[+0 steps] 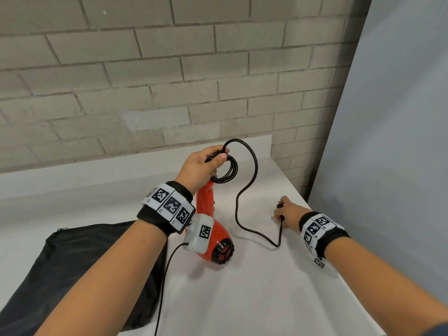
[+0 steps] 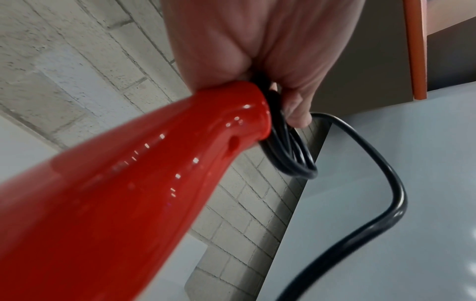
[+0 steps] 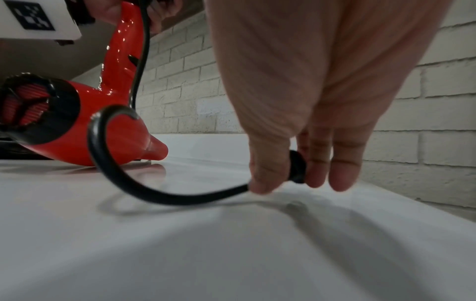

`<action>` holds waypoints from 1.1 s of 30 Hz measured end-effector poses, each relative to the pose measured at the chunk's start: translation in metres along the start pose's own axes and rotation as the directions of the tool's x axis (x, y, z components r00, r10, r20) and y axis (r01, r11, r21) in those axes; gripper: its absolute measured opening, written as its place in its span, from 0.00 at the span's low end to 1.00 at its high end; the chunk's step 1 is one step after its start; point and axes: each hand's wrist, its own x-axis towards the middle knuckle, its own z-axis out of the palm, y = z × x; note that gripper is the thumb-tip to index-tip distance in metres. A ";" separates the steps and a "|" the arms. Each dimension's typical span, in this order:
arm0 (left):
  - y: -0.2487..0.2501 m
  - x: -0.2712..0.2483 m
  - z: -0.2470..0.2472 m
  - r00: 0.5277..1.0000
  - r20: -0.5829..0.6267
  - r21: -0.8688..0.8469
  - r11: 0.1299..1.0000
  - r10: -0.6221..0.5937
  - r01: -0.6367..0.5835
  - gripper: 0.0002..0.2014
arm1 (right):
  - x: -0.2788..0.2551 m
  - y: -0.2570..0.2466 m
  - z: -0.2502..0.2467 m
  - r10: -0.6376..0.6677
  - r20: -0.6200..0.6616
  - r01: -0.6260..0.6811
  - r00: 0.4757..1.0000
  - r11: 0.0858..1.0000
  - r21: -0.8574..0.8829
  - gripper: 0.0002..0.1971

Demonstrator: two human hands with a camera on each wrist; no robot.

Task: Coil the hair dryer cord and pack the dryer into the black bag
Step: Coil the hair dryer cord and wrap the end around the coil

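A red hair dryer point(image 1: 219, 241) rests nozzle-down on the white table point(image 1: 242, 299), its handle point(image 2: 154, 163) pointing up. My left hand point(image 1: 206, 163) grips the handle's end together with several small loops of the black cord point(image 1: 230, 169). The rest of the cord point(image 1: 244, 190) arcs up, drops to the table and runs right to the plug point(image 3: 297, 167). My right hand point(image 1: 284, 212) pinches the plug end between thumb and fingers just above the tabletop. The black bag point(image 1: 80, 270) lies flat at the left, under my left forearm.
A grey brick wall point(image 1: 145, 81) stands close behind the table. A pale panel point(image 1: 400, 141) borders the table's right edge. A thin black wire point(image 1: 167, 275) hangs from my left wrist camera across the bag's edge.
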 end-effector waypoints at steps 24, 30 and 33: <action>-0.002 0.005 -0.001 0.999 0.003 -0.016 0.999 0.032 -0.032 0.12 | -0.047 -0.099 -0.073 -0.257 -0.873 0.819 0.415 0.524 0.234 0.22; -0.003 0.005 0.001 0.996 0.012 -0.006 0.996 0.084 -0.083 0.13 | -0.040 -0.114 -0.068 -0.217 -0.874 0.755 0.436 0.616 0.224 0.10; -0.002 0.004 -0.002 0.996 -0.004 0.027 0.996 0.085 -0.085 0.14 | -0.037 -0.120 -0.070 -0.241 -0.907 0.724 0.345 0.683 0.094 0.08</action>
